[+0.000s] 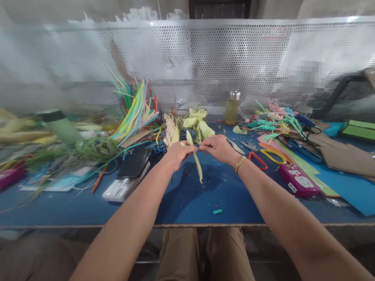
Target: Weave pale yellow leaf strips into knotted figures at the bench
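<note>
Both my hands meet over the middle of the blue table [202,202]. My left hand [178,152] is closed in a pinch on a pale yellow-green leaf strip [197,162] that hangs down from my fingers. My right hand [217,147], with a gold bracelet at the wrist, pinches the same strip at its upper end. Just behind my hands lie more pale yellow leaves [198,122] and a bundle of dried husk strips [171,130].
A sheaf of coloured sticks [135,106] fans up at the left, beside a green cup [60,126], a black phone [135,163] and a white box [118,189]. A small bottle [232,107], scissors with red handles [257,159], a pink box [297,180] and paper sheets lie right. A perforated metal screen [213,60] stands behind.
</note>
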`<state>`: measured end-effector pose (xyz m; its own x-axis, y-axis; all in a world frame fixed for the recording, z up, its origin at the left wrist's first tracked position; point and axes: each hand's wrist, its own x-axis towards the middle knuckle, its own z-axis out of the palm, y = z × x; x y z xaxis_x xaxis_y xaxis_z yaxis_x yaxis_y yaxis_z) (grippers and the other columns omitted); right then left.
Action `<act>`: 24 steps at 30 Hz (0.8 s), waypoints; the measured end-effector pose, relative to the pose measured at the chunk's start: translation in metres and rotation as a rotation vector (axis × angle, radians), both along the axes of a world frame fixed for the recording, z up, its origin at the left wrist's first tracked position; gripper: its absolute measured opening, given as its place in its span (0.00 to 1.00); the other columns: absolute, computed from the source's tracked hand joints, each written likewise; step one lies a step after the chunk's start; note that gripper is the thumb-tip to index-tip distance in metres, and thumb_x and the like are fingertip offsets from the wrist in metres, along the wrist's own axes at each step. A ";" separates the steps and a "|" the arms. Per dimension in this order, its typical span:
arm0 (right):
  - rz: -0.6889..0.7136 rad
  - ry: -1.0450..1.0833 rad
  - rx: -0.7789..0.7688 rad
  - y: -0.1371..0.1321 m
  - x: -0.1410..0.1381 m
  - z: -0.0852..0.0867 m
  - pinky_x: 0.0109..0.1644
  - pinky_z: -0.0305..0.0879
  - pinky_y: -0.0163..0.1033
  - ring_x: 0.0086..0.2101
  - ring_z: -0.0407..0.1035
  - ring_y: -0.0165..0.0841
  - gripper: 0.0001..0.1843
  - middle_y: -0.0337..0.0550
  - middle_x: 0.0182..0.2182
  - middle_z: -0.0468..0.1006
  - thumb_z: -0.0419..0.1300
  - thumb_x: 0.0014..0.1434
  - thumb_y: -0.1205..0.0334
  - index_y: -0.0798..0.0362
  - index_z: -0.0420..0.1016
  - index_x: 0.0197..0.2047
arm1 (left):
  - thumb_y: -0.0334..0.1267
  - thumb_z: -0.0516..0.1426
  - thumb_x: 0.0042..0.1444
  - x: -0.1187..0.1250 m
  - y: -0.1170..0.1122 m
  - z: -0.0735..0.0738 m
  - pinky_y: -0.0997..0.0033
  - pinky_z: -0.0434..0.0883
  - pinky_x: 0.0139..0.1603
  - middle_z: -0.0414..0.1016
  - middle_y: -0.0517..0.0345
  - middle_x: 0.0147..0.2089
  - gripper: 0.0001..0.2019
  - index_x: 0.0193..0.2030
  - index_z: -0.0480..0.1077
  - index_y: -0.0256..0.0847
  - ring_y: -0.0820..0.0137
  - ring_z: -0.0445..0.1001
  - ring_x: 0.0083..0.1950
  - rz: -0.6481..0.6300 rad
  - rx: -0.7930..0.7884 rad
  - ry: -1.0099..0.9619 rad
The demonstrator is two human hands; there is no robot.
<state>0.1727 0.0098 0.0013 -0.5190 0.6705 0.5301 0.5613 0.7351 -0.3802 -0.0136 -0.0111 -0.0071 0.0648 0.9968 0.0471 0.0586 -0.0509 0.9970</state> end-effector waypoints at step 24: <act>0.010 0.083 0.129 -0.015 -0.006 0.011 0.41 0.58 0.37 0.32 0.69 0.30 0.14 0.39 0.29 0.77 0.68 0.53 0.52 0.50 0.82 0.41 | 0.43 0.64 0.44 -0.005 0.000 0.002 0.73 0.58 0.26 0.69 0.63 0.20 0.10 0.26 0.76 0.36 0.74 0.63 0.24 0.051 0.309 0.446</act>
<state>0.1671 -0.0048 0.0120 -0.4757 0.5890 0.6533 0.5245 0.7862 -0.3269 -0.0189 -0.0110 -0.0050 0.0979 0.9433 0.3172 0.4828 -0.3237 0.8137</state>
